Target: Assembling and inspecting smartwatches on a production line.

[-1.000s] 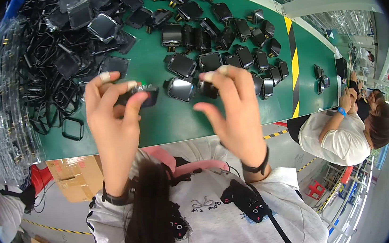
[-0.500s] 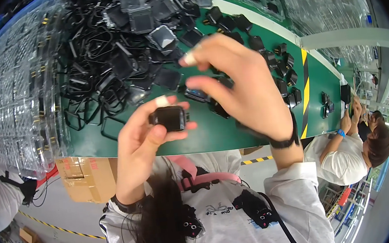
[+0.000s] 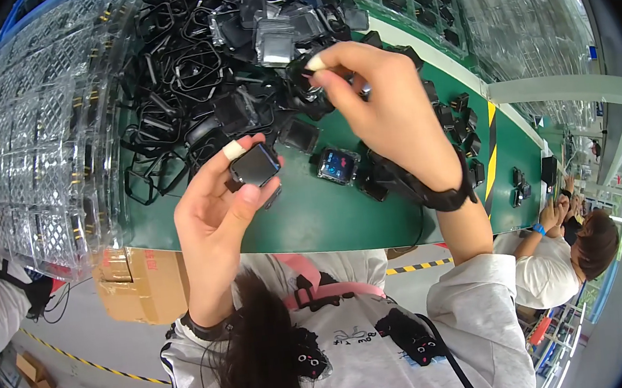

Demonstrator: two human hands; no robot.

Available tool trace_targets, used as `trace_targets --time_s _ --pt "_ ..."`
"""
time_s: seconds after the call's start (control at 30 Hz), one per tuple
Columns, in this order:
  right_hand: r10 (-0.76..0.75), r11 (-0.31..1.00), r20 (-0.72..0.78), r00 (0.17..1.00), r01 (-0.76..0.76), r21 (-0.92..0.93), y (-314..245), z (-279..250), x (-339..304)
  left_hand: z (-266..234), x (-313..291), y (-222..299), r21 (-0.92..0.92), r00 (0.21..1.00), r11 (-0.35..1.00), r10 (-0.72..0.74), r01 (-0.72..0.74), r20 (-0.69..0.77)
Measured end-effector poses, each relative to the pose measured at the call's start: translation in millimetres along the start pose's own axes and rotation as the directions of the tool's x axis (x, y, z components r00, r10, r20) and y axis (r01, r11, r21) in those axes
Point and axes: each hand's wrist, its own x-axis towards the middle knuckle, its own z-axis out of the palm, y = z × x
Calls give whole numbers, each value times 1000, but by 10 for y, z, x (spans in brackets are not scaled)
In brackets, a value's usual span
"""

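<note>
Red print marks the carton (image 3: 162,289) below the green table (image 3: 315,230). The right hand (image 3: 391,106) has thumb and forefinger close together over black parts (image 3: 234,111); whether they grip anything I cannot tell. Above the table, the left hand (image 3: 210,208) clamps a black watch case (image 3: 255,166), squarish face upward, sides aslant.

Brown cardboard box (image 3: 158,289), yellow-black floor tape (image 3: 419,266), white-shirted co-worker (image 3: 548,273) at right

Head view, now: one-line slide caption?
Left hand holds a dark square watch above a green table; right hand at the edge of a heap of black parts.
</note>
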Motion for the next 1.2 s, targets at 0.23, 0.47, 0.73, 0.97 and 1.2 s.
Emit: trace_targets --time_s 0.23,0.47,0.73,0.97,1.2 --pt "-71 982 80 994 56 179 -182 -198 -513 151 21 -205 -144 960 986 -41 84 278" --pt "-272 900 -67 960 279 334 -69 -279 -798 138 -18 -282 -112 869 938 -253 327 424" --pt "-395 868 -103 913 408 282 67 -305 -1111 358 -73 -336 -274 798 804 -357 527 486" --pt "-176 928 -99 979 199 316 49 -207 -1399 374 -152 -296 156 805 880 -474 450 356" --pt "334 547 166 928 -335 767 51 3 -1654 347 -245 -314 325 847 900 -399 289 350"
